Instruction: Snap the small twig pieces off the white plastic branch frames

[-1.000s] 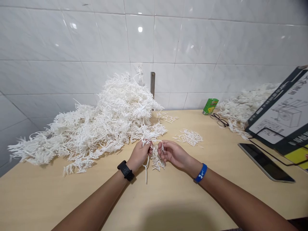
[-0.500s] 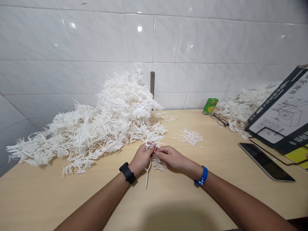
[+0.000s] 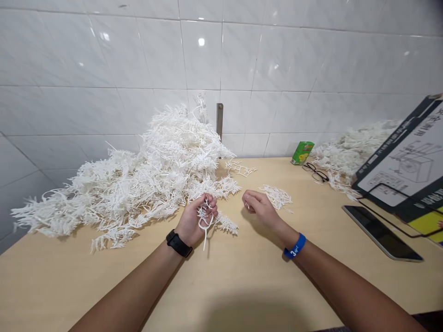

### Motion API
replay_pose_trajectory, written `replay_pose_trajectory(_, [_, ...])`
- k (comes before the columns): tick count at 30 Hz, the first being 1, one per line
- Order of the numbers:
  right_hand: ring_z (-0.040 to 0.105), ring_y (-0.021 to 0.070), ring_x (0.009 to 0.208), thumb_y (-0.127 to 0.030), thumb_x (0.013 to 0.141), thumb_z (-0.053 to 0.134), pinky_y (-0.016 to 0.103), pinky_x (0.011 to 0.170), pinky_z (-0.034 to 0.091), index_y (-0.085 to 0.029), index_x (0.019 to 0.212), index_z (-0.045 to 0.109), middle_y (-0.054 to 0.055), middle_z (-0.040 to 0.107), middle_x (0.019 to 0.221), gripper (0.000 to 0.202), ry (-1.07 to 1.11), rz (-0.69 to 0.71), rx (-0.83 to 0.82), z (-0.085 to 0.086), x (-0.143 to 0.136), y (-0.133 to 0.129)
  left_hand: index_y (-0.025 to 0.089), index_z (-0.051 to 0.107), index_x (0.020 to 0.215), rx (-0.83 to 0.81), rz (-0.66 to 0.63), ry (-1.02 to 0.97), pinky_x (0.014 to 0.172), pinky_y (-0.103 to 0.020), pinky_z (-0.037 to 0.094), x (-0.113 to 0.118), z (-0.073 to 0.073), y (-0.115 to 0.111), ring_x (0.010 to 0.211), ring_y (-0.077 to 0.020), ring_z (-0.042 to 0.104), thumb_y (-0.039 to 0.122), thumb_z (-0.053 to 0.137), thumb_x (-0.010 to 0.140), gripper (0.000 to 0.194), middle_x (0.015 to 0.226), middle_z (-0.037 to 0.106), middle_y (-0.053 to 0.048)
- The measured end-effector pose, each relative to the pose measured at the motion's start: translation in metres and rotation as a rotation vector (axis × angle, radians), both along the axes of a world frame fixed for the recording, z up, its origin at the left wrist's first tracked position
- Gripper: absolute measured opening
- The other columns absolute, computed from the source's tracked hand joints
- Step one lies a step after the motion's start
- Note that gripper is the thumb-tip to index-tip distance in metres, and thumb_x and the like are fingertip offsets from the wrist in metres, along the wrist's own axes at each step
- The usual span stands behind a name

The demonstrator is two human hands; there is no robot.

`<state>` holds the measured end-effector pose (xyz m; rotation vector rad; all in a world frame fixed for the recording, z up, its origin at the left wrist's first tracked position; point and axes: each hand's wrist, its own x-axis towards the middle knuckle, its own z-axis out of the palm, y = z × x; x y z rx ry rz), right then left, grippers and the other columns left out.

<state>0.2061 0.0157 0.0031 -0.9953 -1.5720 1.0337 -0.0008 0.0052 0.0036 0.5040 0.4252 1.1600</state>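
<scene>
My left hand (image 3: 195, 219) is closed around a white branched plastic sprue (image 3: 205, 223), whose forked stem hangs below the fingers. A spiky white clump (image 3: 226, 224) lies on the table just right of that hand. Apart from it, my right hand (image 3: 260, 207) hovers with curled fingers pressed together; a trace of white shows at the fingertips, too small to name. Beside the right hand is a small heap of short white sticks (image 3: 277, 196), partly hidden by it. Behind the left hand rises a large pile of white branched pieces (image 3: 173, 157).
On the right are a green box (image 3: 302, 153), folded eyeglasses (image 3: 315, 172), a second white pile (image 3: 346, 147), a dark-screened tablet (image 3: 382, 233) and a leaning printed carton (image 3: 401, 157). A few bare white sprues (image 3: 240, 168) lie near the tiled wall (image 3: 238, 55).
My hands have parted. The left hand has turned and shifted slightly left with the sprue, while the right has moved right and up toward the heap of short sticks.
</scene>
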Motion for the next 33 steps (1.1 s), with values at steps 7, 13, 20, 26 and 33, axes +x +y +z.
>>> replay_pose_trajectory(7, [0.037, 0.0131, 0.055, -0.023, 0.081, 0.043, 0.028, 0.053, 0.023, -0.020, 0.059, 0.038, -0.001, 0.045, 0.056, 0.023, -0.662, -0.447, 0.202, 0.003, 0.039, 0.030, 0.010, 0.065, 0.100, -0.075, 0.049, 0.072, 0.085, -0.031, 0.055, 0.000, 0.007, -0.007, 0.081, -0.0169, 0.067, 0.033, 0.053, 0.089, 0.028, 0.094, 0.070, -0.011])
replay_pose_trajectory(13, [0.051, 0.0204, 0.067, -0.018, 0.084, 0.039, 0.032, 0.060, 0.030, -0.018, 0.068, 0.054, 0.010, 0.063, 0.074, 0.022, -1.032, -0.543, 0.116, -0.002, 0.052, 0.038, 0.011, 0.066, 0.104, -0.059, 0.041, 0.101, 0.093, -0.033, 0.052, 0.001, 0.015, -0.009, 0.090, -0.0179, 0.069, 0.040, 0.049, 0.091, 0.037, 0.101, 0.071, -0.012])
replay_pose_trajectory(20, [0.055, 0.0263, 0.105, -0.009, 0.080, 0.040, 0.039, 0.093, 0.034, -0.017, 0.100, 0.061, 0.012, 0.064, 0.109, 0.031, -0.926, -0.480, 0.301, -0.017, 0.046, 0.040, 0.009, 0.066, 0.106, -0.051, 0.042, 0.084, 0.097, -0.036, 0.051, 0.002, 0.014, -0.009, 0.095, -0.0208, 0.068, 0.045, 0.047, 0.092, 0.043, 0.109, 0.070, -0.016])
replay_pose_trajectory(26, [0.056, 0.0230, 0.103, -0.011, 0.083, 0.037, 0.035, 0.090, 0.040, -0.018, 0.095, 0.061, 0.009, 0.065, 0.105, 0.029, -0.686, -0.327, 0.329, -0.015, 0.024, 0.026, 0.009, 0.064, 0.109, -0.031, 0.023, 0.112, 0.095, -0.038, 0.052, 0.001, 0.012, -0.007, 0.097, -0.0226, 0.068, 0.044, 0.046, 0.093, 0.043, 0.111, 0.069, -0.017])
replay_pose_trajectory(33, [0.057, 0.0226, 0.105, -0.017, 0.086, 0.042, 0.037, 0.093, 0.043, -0.019, 0.103, 0.063, 0.009, 0.066, 0.109, 0.027, -0.671, -0.072, 0.356, -0.018, 0.012, 0.020, 0.011, 0.061, 0.104, -0.067, -0.122, 0.380, 0.077, -0.035, 0.056, 0.005, 0.004, -0.005, 0.076, -0.0192, 0.070, 0.037, 0.054, 0.090, 0.030, 0.090, 0.071, -0.014])
